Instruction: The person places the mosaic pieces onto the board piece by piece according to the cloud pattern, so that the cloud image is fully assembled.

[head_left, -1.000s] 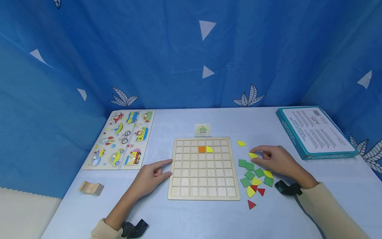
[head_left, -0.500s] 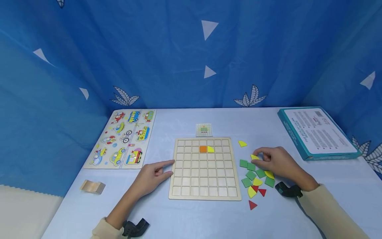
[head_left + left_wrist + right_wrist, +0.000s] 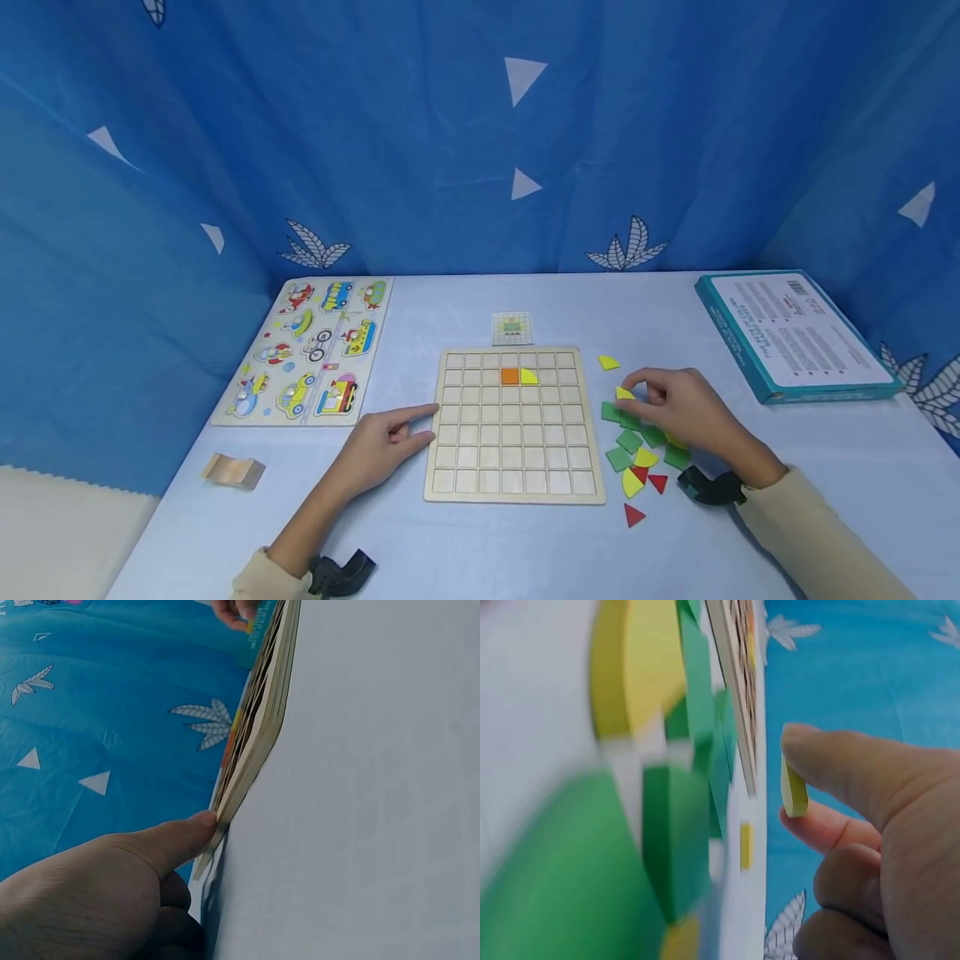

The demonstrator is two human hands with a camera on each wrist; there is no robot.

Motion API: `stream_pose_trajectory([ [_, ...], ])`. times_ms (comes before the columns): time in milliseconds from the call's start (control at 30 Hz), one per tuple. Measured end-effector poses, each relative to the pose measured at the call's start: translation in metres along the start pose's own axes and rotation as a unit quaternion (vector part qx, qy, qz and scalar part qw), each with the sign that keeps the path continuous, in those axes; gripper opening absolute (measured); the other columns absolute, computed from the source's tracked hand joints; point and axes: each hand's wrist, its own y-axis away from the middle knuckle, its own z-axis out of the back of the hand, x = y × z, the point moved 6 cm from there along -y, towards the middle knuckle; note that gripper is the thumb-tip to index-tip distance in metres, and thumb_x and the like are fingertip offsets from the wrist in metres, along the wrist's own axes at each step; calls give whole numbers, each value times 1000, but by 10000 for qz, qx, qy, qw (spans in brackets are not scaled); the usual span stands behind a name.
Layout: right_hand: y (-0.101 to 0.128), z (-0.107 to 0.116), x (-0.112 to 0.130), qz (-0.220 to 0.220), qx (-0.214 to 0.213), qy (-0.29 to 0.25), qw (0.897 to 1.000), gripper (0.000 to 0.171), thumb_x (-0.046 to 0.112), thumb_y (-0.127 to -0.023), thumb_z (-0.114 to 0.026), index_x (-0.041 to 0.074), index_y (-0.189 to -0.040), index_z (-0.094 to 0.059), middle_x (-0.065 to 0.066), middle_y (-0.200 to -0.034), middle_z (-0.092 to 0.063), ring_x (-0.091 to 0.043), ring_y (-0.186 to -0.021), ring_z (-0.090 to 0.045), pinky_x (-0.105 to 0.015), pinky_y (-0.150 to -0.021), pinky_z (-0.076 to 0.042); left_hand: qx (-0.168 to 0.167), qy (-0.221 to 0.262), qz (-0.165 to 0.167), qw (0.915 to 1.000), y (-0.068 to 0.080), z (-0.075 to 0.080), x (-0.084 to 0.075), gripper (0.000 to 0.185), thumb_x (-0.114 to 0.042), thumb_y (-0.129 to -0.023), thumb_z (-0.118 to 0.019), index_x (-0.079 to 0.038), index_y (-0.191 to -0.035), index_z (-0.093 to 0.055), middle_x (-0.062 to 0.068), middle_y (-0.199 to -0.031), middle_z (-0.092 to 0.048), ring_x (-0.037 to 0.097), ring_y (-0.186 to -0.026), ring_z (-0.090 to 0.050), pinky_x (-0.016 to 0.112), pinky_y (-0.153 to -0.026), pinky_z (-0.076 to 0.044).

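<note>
In the head view my right hand [image 3: 678, 404] pinches a yellow quarter-circle tile [image 3: 624, 393] between thumb and index finger, above the loose pieces. The right wrist view shows that yellow tile [image 3: 793, 789] edge-on, lifted off the table. A wooden grid board [image 3: 517, 425] lies at the centre. On it sit an orange square tile [image 3: 510, 377] and, directly to its right, a yellow quarter-circle tile [image 3: 528, 377]. My left hand [image 3: 381, 450] touches the board's left edge with extended index finger and thumb; the left wrist view shows the thumb [image 3: 176, 841] against that edge.
Several green square tiles [image 3: 619, 458], yellow quarter-circles [image 3: 632, 483] and red triangles [image 3: 634, 515] lie right of the board. A pattern card [image 3: 512, 328] lies behind it. A picture puzzle [image 3: 303, 350] and wooden block [image 3: 233, 472] are left; a teal box [image 3: 798, 337] stands right.
My right hand, with the yellow quarter-circle tile pinched, has shifted slightly left toward the board in the last half second. The left hand stays at the board's edge.
</note>
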Motion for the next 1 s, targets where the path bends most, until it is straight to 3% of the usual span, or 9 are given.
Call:
stream_pose_trajectory([
  [267,0,-16,23,108,-122,-70,9998,28,32,-83,-88,16,-102,-76,6,-54,-37,-13,-45,-38,-27,-44,-27,35,19,4,10000,-1,1,-1,38,-33,-92,-78,-27,-130,-72,-11,-53,-39,5,-49,-33,25,-53,-34],
  [567,-18,-27,54,333,-234,-319,9987,26,31,-82,-88,15,-100,-76,8,-54,-35,-12,-45,-35,-26,-44,-22,-10,38,-19,10000,1,1,0,38,-32,-92,-79,-27,-129,-73,-13,-54,-38,4,-50,-32,25,-53,-33],
  [1000,-35,-54,70,190,9,-658,9977,26,29,-84,-86,13,-102,-77,7,-54,-40,-13,-46,-38,-26,-46,-25,-15,60,8,10000,0,0,1,38,-32,-92,-79,-28,-129,-73,-12,-54,-38,4,-50,-32,25,-52,-32],
])
